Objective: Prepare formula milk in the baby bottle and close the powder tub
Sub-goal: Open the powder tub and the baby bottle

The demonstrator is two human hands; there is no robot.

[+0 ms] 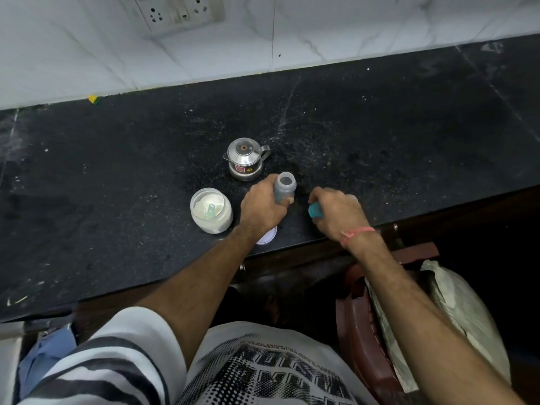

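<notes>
- While the left hand (263,210) grips the open baby bottle (285,189) round its lower body, the bottle stands upright on the black counter (117,171), its mouth uncovered.
- The right hand (336,213) is curled round a teal bottle cap (315,210), held just right of the bottle and apart from it; a pink thread (355,233) circles that wrist.
- The powder tub (211,210) sits open just left of the left hand, white powder and a pale scoop (211,210) inside.
- Its white lid (267,236) lies flat near the counter's near edge, mostly hidden under the left wrist.
- A small steel kettle (247,159) stands just beyond the bottle, on the far side, lid on.
- Far back, a switch plate (178,10) sits on the white tiled wall (350,24); a yellow scrap (93,98) lies where wall meets counter at left.
- At near right, below the counter, a brown plastic chair (362,331) carries a pale sack (455,311).
</notes>
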